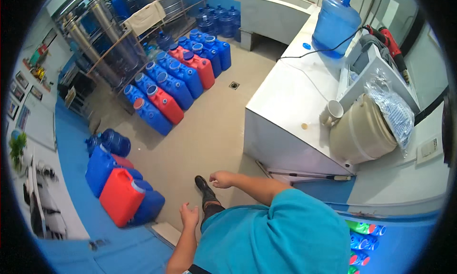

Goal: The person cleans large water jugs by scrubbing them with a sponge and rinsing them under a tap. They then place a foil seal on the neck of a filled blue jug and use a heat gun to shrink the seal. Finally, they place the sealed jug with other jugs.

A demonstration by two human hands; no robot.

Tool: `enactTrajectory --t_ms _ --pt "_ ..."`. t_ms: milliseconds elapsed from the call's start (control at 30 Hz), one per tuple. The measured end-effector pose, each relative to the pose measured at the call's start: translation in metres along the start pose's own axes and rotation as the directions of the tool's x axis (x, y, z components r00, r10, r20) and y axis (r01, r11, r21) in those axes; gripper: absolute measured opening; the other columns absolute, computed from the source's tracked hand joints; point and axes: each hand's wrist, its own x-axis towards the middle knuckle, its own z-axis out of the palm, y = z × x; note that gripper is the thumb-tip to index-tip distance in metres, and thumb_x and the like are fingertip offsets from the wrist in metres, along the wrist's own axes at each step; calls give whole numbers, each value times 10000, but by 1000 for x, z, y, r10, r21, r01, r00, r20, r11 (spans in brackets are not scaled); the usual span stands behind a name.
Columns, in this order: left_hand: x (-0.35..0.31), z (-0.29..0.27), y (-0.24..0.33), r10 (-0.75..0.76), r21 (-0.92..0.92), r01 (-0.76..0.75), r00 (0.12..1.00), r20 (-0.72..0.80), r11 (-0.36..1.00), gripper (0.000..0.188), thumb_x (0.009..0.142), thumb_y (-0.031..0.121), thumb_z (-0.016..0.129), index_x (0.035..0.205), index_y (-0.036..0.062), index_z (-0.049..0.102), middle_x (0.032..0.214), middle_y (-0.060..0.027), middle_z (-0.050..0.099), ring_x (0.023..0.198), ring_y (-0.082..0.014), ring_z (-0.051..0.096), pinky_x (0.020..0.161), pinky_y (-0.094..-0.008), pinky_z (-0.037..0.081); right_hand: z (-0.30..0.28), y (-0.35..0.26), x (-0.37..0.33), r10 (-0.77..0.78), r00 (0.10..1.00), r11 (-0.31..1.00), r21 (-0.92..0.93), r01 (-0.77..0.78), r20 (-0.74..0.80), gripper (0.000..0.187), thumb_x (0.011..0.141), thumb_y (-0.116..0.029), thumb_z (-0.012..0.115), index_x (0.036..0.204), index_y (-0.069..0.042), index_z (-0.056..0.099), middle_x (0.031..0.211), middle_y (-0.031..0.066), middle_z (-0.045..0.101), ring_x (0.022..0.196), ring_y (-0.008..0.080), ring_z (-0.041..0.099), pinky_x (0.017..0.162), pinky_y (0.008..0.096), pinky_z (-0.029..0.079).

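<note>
My left hand (189,214) hangs low in front of me, its fingers apart and nothing in it. My right hand (221,179) is in front of my body with its fingers curled in, and no object shows in it. Neither hand touches anything. One black boot (204,188) stands on the tiled floor (204,136) beyond them. To the left of my left hand, a red jug (122,195) leans among blue jugs (100,168) by the wall. Farther ahead stand rows of upright blue jugs (183,77) and red jugs (165,104) with caps.
On the right, a white counter (285,100) holds a large blue water bottle (335,24), a mug (332,113) and a beige drum (362,131). A pole (304,176) lies low beside the counter. Round bottles (223,21) and steel tanks (107,33) stand at the back. A floor drain (233,86) lies ahead.
</note>
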Motion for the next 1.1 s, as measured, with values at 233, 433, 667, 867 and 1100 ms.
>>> enactTrajectory --t_ms 233,433,667,867,1100 --pt "198 -57 59 31 -152 -32 999 -11 988 561 807 245 689 1290 9 528 1321 -243 507 1211 -381 518 1021 -435 432 -148 -34 93 9 1000 995 -102 -9 2 372 876 -242 617 1190 -43 612 1153 185 652 1073 347 624 920 434 501" --pt "332 -50 134 151 -130 -127 970 191 983 560 815 253 674 1296 2 536 1329 -236 521 1239 -375 508 1042 -433 423 -282 -31 135 93 871 995 71 -67 -483 346 897 -229 616 1197 -55 613 1088 166 663 1013 316 641 883 411 514" --pt "500 -14 352 440 90 -720 513 737 688 615 829 344 707 1301 -12 538 1304 -236 586 1132 -344 611 970 -417 489 -462 44 92 288 336 930 345 124 -897 310 918 -211 620 1166 -26 638 1068 143 688 974 238 669 867 348 522" --pt "624 8 560 531 23 -773 456 714 634 592 863 309 716 1310 -24 519 1277 -223 606 1142 -304 618 967 -383 496 -607 101 17 251 -172 959 220 179 -953 231 943 -190 626 1113 -38 662 985 83 696 923 167 657 845 311 518" --pt "743 69 731 483 50 -776 440 757 629 618 889 303 703 1335 -62 480 1288 -221 596 1188 -306 585 1016 -374 463 -710 160 -116 -41 -755 995 45 -93 -655 185 988 -201 599 1053 -32 637 987 56 664 850 129 620 795 288 509"
